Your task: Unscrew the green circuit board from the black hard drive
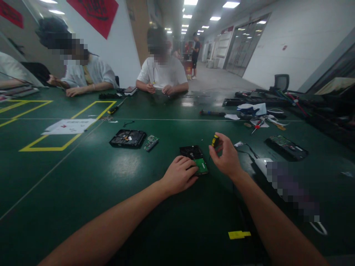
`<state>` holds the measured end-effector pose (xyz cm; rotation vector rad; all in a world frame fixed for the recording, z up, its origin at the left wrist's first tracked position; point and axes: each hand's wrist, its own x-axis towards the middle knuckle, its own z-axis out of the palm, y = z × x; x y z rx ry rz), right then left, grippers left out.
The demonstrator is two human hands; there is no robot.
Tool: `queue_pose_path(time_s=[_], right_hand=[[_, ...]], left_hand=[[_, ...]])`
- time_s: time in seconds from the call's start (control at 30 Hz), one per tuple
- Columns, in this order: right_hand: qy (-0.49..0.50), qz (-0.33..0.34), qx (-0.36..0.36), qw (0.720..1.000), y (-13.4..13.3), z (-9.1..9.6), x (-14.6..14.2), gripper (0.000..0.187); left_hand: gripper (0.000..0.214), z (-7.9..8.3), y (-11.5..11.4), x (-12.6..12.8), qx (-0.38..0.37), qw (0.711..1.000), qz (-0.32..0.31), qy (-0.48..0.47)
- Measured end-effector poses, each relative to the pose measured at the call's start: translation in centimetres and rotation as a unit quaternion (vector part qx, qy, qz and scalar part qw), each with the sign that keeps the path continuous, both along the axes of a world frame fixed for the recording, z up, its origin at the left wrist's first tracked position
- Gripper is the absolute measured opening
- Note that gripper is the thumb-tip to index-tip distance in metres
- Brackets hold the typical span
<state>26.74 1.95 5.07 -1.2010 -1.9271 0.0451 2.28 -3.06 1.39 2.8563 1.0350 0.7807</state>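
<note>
In front of me on the green table lies a black hard drive (191,150) with a green circuit board (203,166) at its near end. My left hand (180,175) grips the drive's left side, fingers curled over the edge of the board. To the right, my right hand (226,159) is raised beside the drive and closed round the yellow and black handle of a screwdriver (215,140); its tip is hard to make out. Left of the drive sit a loose circuit board (151,143) and an opened black drive casing (128,138).
Another drive (287,147) lies at the right, near a pouch-like blurred item (294,190). A yellow tag (239,235) is close to me. Another screwdriver (116,108), a paper sheet (69,126) and cables (294,99) lie farther off. Two people (163,75) (90,75) sit across the table.
</note>
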Motion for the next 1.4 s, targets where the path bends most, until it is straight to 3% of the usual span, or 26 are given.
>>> queue_pose_path(time_s=[0.23,0.6,1.0,1.2,1.4], right_hand=[[-0.001,0.022,-0.046,0.999,0.1,-0.5,0.0,0.069],[0.006,0.015,-0.063,0.998,0.5,-0.6,0.5,0.07],[0.062,0.014,0.007,0.998,1.2,-2.0,0.5,0.067],[0.034,-0.017,0.064,0.997,1.2,-2.0,0.1,0.063],[0.035,-0.013,0.052,0.998,1.0,-1.8,0.0,0.064]], left_hand=[[0.024,0.3,-0.6,0.8,0.0,0.998,0.037,0.044],[0.032,0.9,-1.7,1.0,-0.059,0.995,0.054,0.056],[0.031,0.8,-1.5,1.0,-0.097,0.994,0.036,0.037],[0.032,0.3,-0.3,0.3,-0.086,0.996,-0.015,-0.003],[0.031,0.0,0.3,-0.1,-0.087,0.994,-0.046,-0.048]])
